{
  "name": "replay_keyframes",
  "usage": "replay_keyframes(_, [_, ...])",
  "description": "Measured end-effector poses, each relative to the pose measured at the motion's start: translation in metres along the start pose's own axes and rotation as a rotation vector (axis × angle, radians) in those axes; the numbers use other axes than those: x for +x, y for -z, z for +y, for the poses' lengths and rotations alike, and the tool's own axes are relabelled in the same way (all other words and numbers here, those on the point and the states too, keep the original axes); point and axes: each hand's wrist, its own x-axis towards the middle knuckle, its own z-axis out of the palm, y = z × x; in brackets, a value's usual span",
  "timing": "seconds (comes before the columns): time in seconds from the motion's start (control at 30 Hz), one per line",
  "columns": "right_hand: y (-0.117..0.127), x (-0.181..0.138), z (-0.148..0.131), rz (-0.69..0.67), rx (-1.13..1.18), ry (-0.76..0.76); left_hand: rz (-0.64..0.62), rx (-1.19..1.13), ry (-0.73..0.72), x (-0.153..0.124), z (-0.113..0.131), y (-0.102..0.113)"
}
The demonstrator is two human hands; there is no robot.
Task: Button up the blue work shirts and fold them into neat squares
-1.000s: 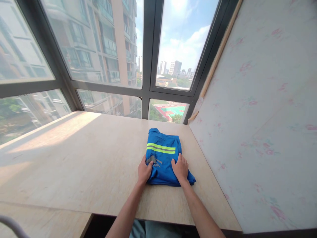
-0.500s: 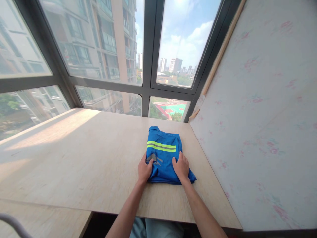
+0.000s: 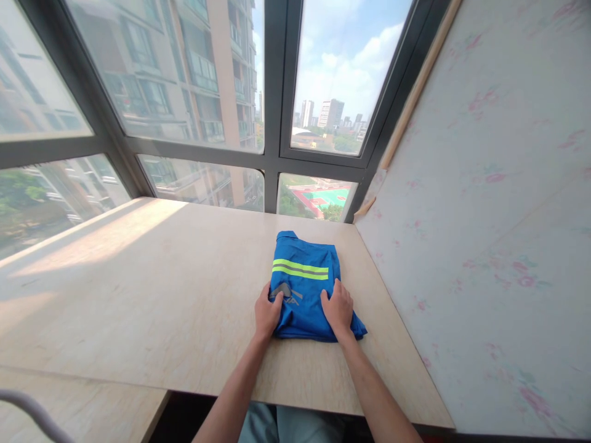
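Note:
A folded blue garment [image 3: 303, 280] with two yellow-green stripes and a grey logo lies on the pale wooden table [image 3: 152, 289], near its right side. My left hand [image 3: 266, 312] rests on the garment's near left edge, fingers curled over the fabric. My right hand [image 3: 338, 308] lies flat on its near right part, fingers stretched forward and pressing down. Both forearms reach in from the bottom of the view.
A wall with faint pink flowers [image 3: 484, 203] rises right beside the table's right edge. Large dark-framed windows [image 3: 272, 160] run along the far side. A grey curved bar [image 3: 32, 413] shows at the bottom left, beside a lower tabletop.
The hands and garment keep the same pose. Only the view has shifted slightly, so everything sits a little higher in the picture.

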Motion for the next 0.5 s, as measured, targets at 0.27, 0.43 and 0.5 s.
replay_keyframes(0.27, [-0.0043, 0.0015, 0.0031, 0.012, 0.022, 0.005, 0.007, -0.018, 0.014, 0.0014, -0.003, -0.0007])
replay_keyframes(0.43, [-0.0035, 0.0012, 0.0043, 0.025, 0.069, 0.006, 0.004, -0.02, 0.007, 0.0011, -0.0013, -0.0001])
replay_keyframes(0.5, [-0.0034, 0.0009, 0.005, 0.039, 0.091, 0.006, 0.007, -0.01, 0.011, 0.0012, -0.0013, -0.0001])
